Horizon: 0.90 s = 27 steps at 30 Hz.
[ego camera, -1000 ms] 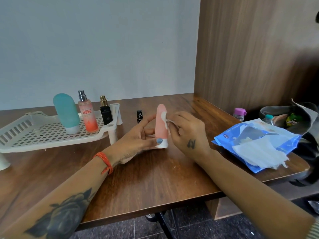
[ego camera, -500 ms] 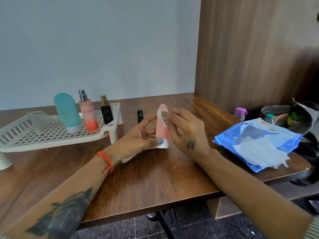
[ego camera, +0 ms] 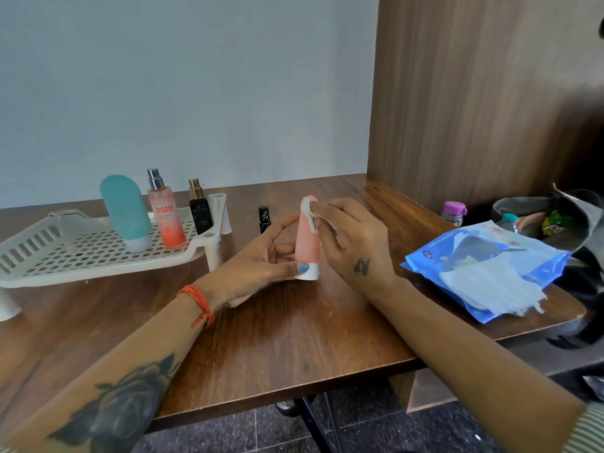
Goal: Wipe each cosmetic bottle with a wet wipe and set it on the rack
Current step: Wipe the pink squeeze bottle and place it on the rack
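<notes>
Pink bottle (ego camera: pixel 307 246) (upright) — between both hands.

Left forearm (ego camera: pixel 108 380), lower left of frame: bare, large dark rose tattoo (ego camera: pixel 121 400). Left wrist: orange knotted thread band (ego camera: pixel 197 304). Left hand (ego camera: pixel 258 269): thumbnail painted grey-blue (ego camera: pixel 303 267). Right hand (ego camera: pixel 354 246), centre: small dark tattoo mark (ego camera: pixel 362 266) on the back. Right forearm (ego camera: pixel 474 348): bare; striped sleeve edge (ego camera: pixel 588 433) at lower right corner.
</notes>
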### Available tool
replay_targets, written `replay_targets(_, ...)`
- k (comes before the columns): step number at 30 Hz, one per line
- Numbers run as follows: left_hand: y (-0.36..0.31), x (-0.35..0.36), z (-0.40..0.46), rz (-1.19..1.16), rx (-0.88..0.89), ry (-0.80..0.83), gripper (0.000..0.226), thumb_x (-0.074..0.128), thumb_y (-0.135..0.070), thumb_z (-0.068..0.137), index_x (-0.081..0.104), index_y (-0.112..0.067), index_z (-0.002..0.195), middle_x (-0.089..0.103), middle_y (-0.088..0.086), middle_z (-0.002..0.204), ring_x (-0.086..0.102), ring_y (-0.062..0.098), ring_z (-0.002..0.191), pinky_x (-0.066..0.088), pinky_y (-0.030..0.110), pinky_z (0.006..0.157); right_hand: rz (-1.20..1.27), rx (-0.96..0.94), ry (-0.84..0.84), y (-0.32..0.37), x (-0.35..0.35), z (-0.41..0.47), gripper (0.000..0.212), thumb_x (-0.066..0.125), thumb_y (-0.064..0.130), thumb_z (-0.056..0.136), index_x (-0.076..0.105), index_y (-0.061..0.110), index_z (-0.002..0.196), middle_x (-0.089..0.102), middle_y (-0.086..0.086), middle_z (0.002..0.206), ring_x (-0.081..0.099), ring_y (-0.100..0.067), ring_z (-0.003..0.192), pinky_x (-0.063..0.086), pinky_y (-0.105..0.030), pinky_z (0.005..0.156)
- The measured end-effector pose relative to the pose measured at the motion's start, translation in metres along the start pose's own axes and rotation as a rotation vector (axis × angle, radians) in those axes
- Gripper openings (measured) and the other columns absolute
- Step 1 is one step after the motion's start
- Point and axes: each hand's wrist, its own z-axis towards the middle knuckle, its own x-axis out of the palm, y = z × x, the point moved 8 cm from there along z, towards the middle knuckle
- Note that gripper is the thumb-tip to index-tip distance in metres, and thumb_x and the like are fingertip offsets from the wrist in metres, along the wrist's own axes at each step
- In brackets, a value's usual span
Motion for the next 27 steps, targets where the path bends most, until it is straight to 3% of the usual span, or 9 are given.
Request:
replay_targets(6,-0.001,0.001,-0.001,-0.001,-0.01,-0.002,0.074,0.068,-0.007,0.067,0.038,-0.041,0.125,0.07,0.009,0.111,0.065,0.023,0.106,0.053,0.036,0.09,-0.003,0.211,0.08,-0.024,0.012,-0.004,0.01,0.063,0.01,0.081,0.068,0.002,0.081,0.068,-0.011,0.074,0.063,-0.02,0.061,0.045,-0.016,0.059)
replay_targets(8,0.0,-0.001,-0.001,-0.01,-0.013,-0.017,0.075,0.069,-0.006,0.067,0.038,-0.041,0.126,0.07,0.009,0.111,0.065,0.023,0.106,0.053,0.037,0.09,0.012,0.159,0.093,-0.017,0.01,-0.006,0.018,0.059,0.017,0.083,0.069,0.002,0.083,0.069,-0.01,0.076,0.063,-0.018,0.062,0.042,-0.009,0.061)
replay_targets(12,0.001,-0.002,-0.001,-0.021,-0.015,-0.017,0.079,0.067,-0.003,0.069,0.035,-0.035,0.134,0.069,0.011,0.113,0.065,0.024,0.106,0.052,0.039,0.093,0.017,0.031,0.068,-0.003,0.005,-0.003,0.025,0.057,0.02,0.086,0.069,0.001,0.096,0.071,-0.011,0.09,0.065,-0.018,0.074,0.053,-0.023,0.061)
replay_targets(15,0.0,0.0,-0.001,-0.018,-0.015,-0.003,0.075,0.066,-0.004,0.068,0.036,-0.038,0.129,0.071,0.008,0.108,0.066,0.023,0.103,0.055,0.035,0.088,0.039,0.169,0.08,-0.017,0.009,-0.001,0.013,0.062,0.012,0.084,0.069,0.002,0.088,0.07,-0.01,0.083,0.061,-0.013,0.07,0.044,-0.013,0.06)
replay_targets(17,0.001,0.001,-0.001,-0.045,-0.022,-0.003,0.075,0.066,-0.004,0.068,0.036,-0.039,0.128,0.07,0.01,0.109,0.066,0.025,0.105,0.054,0.036,0.088,0.029,0.295,0.175,-0.029,0.017,-0.004,0.01,0.062,0.011,0.085,0.068,0.003,0.084,0.068,-0.009,0.078,0.062,-0.015,0.068,0.044,-0.013,0.06)
replay_targets(19,0.002,-0.001,-0.001,-0.072,-0.023,-0.014,0.076,0.066,-0.003,0.068,0.037,-0.039,0.128,0.07,0.013,0.111,0.065,0.026,0.105,0.054,0.037,0.089,0.007,0.226,0.194,-0.021,0.015,-0.007,0.011,0.06,0.011,0.085,0.068,0.004,0.082,0.067,-0.007,0.076,0.06,-0.014,0.065,0.05,-0.022,0.059)
replay_targets(23,0.002,-0.002,-0.001,-0.094,-0.014,-0.024,0.076,0.064,0.0,0.07,0.037,-0.036,0.131,0.069,0.017,0.11,0.066,0.026,0.105,0.055,0.036,0.086,0.049,-0.039,0.13,0.008,0.006,-0.006,0.022,0.055,0.016,0.084,0.07,0.003,0.095,0.07,-0.009,0.085,0.062,-0.014,0.069,0.05,-0.021,0.057)
replay_targets(25,0.001,-0.002,0.0,-0.082,-0.012,-0.023,0.075,0.064,-0.001,0.07,0.038,-0.038,0.129,0.07,0.015,0.108,0.067,0.024,0.101,0.056,0.034,0.083,0.06,0.029,0.115,0.001,0.007,-0.002,0.018,0.059,0.013,0.084,0.07,0.003,0.094,0.07,-0.009,0.083,0.063,-0.017,0.068,0.051,-0.023,0.055)
replay_targets(27,0.0,-0.002,0.0,-0.072,-0.014,-0.025,0.072,0.064,-0.003,0.07,0.038,-0.041,0.125,0.072,0.011,0.104,0.068,0.023,0.098,0.057,0.033,0.08,0.051,0.165,0.119,-0.012,0.01,-0.002,0.009,0.064,0.008,0.082,0.068,0.003,0.087,0.069,-0.009,0.079,0.062,-0.017,0.065,0.046,-0.017,0.055)
